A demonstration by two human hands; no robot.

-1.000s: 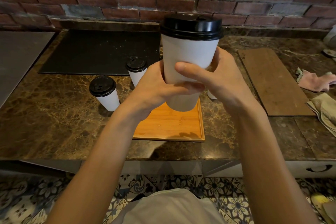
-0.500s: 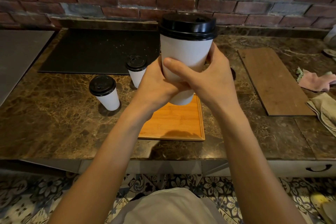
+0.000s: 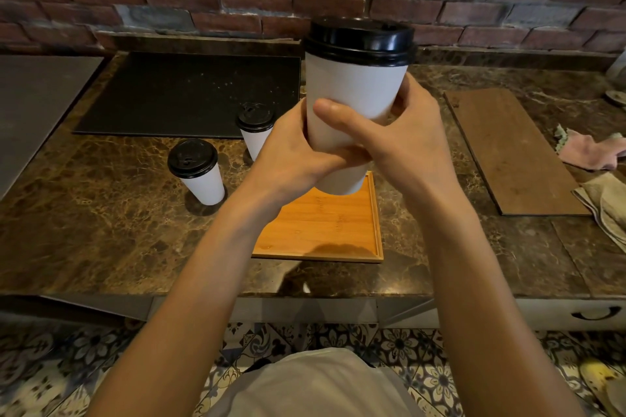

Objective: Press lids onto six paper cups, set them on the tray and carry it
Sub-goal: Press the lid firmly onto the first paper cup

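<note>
The left hand and right hand grip the tapered white paper cup, fingers curled round its smooth wall. The cup is held upright in the air above the far edge of the square orange wooden tray. A glossy black domed lid is seated on it. Two other lidded white cups stand apart on the veined brown marble counter, left of the raised tray rim.

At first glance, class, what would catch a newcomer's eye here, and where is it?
A white paper cup with a black lid, gripped centrally by the left hand and right hand. Below it lies the orange tray; left of that, two lidded cups stand on the marble counter.
</note>
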